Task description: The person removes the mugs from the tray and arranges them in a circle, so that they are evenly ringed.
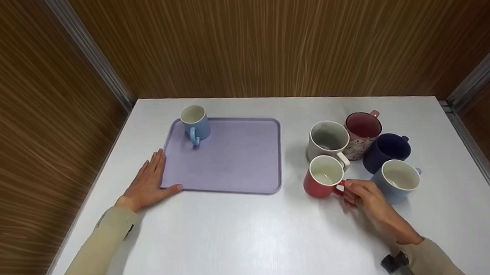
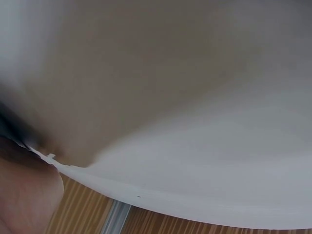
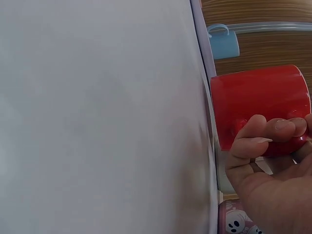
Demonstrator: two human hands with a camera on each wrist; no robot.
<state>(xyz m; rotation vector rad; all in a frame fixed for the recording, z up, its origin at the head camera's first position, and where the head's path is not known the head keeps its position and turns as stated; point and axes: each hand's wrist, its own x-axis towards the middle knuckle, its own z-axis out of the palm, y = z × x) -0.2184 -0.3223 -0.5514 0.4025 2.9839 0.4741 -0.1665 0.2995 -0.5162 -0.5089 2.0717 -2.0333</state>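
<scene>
My right hand (image 1: 366,198) pinches the handle of a red mug (image 1: 319,188) with a pale inside, at the front of a group of mugs. In the right wrist view the fingers (image 3: 253,129) curl round the handle of that red mug (image 3: 258,100). My left hand (image 1: 145,187) lies flat with fingers straight at the front left corner of a lilac tray (image 1: 227,157), thumb along its front edge. On the tray's back left corner stands a light blue mug (image 1: 200,129), handle toward the front. Only a bit of the left hand (image 2: 29,195) shows in the left wrist view.
Close behind the red mug is a whitish mug (image 1: 317,149). Beyond are a pink patterned mug (image 1: 357,147), a dark blue mug (image 1: 376,155) and a grey-blue mug (image 1: 391,192) near the right wrist. Wood panels (image 1: 265,43) wall the white table (image 1: 232,236) at the back and sides.
</scene>
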